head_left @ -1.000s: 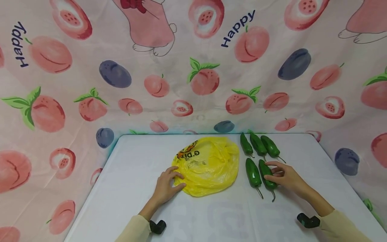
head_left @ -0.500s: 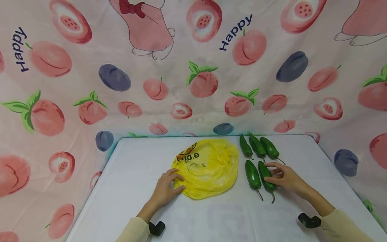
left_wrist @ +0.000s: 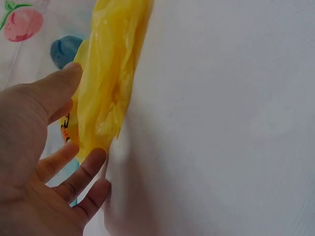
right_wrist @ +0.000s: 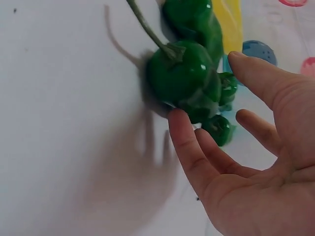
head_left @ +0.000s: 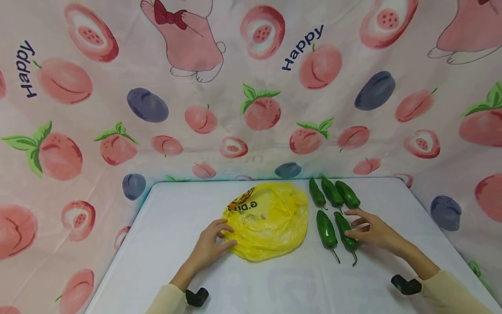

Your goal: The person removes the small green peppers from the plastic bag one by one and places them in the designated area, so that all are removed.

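Note:
A crumpled yellow plastic bag with dark printing lies flat on the white table. At its left edge is my left hand, fingers loosely bent and spread; the left wrist view shows the thumb and fingers beside the bag without pinching it. To the bag's right lie several green chili peppers in two rows. My right hand is at the right side of the nearest pepper, its fingers apart and relaxed. In the right wrist view that pepper sits beside the fingertips; contact is hard to tell.
Another pepper lies just left of the one by my right hand. Three more, including a middle one, lie behind near the table's back edge. A fruit-printed cloth hangs behind the white table.
The head view has tilted slightly, so the scene sits lower. My left hand has eased a little left and my right hand a little right. The bag and peppers lie as before.

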Tool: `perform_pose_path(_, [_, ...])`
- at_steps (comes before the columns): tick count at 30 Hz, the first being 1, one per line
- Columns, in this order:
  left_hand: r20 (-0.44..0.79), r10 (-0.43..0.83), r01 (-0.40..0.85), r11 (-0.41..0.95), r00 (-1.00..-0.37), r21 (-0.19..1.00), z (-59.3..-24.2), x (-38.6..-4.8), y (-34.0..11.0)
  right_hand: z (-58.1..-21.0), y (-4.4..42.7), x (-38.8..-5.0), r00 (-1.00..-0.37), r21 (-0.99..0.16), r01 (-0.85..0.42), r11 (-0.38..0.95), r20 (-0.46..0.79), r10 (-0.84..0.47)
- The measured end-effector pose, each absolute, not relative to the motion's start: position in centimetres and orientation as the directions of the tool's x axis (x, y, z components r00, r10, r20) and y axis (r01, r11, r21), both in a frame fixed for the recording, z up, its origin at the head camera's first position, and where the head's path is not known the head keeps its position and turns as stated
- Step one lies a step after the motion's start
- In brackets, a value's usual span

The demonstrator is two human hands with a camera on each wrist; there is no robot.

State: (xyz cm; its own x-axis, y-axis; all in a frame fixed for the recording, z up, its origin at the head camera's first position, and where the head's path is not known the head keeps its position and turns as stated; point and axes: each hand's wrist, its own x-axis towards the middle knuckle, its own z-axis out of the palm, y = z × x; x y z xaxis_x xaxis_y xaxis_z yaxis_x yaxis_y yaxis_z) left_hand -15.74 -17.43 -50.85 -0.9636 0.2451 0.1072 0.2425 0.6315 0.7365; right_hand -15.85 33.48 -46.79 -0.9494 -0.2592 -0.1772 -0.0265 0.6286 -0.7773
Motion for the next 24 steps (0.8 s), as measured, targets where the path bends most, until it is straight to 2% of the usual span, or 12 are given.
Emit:
perform_pose_path(9, [0.165, 0.207, 0.255, 0.558, -0.964, 0.789, -49.1, -16.1, -19.8, -44.2, 33.6, -16.1, -0.961, -0.782, -0.078, 0.619, -0.107, -0.256])
perform_pose_path(24, [0.172, 0.152, 0.229, 0.563, -0.973, 0.794, -47.7, -16.0, -22.4, -42.0, 33.4, -16.6, -0.974, -0.744, -0.14, 0.653, -0.016, -0.228])
